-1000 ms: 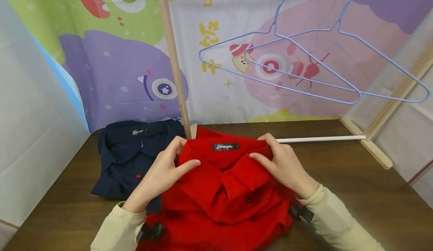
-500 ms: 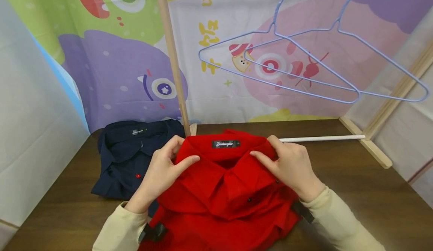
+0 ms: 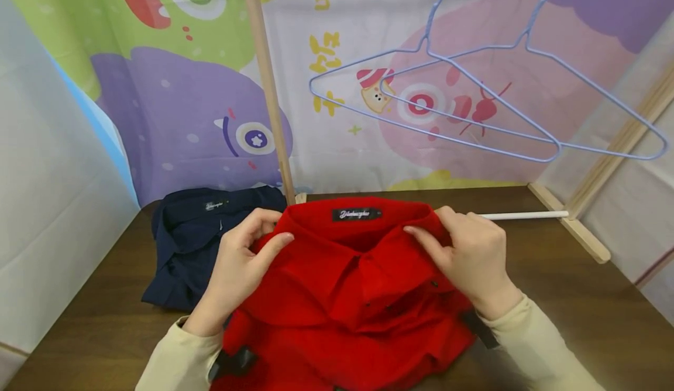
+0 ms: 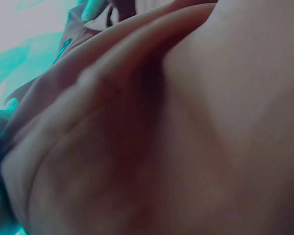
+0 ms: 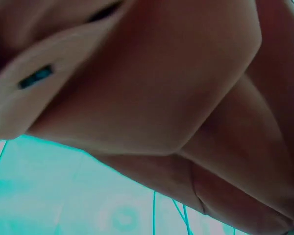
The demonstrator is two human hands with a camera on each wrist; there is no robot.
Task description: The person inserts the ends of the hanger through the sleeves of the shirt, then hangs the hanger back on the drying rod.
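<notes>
Red cloth fills the lower middle of the frame: a shirt (image 3: 316, 306), its collar (image 3: 310, 262) raised toward the centre and a black label (image 3: 357, 214) showing inside the neck. The left hand (image 3: 239, 262), left of centre, has its grip closed on the left side of the collar, thumb lying over the front and fingers bent behind. The right hand (image 3: 471, 256), right of centre, pinches the opposite side in the same way, so the neck opening stands spread between the two. Cream sleeves (image 3: 181, 359) reach in from the lower left and lower right corners, with a dark strap-like piece (image 3: 234, 362) near the left wrist. A navy shirt (image 3: 192, 244) lies on the brown tabletop (image 3: 568, 315) at the left, just beside the left hand and partly covered by it. Two blue wire hangers (image 3: 429, 28) hang at the upper right, overlapping, well apart from the red shirt. A wooden post (image 3: 271, 86) slants down left of centre, and a white rod (image 3: 523, 216) runs low at right to a wooden foot (image 3: 571, 224). A cartoon-printed curtain (image 3: 189, 110) covers the back. The left wrist view is too blurred to sort cloth from fingers.
</notes>
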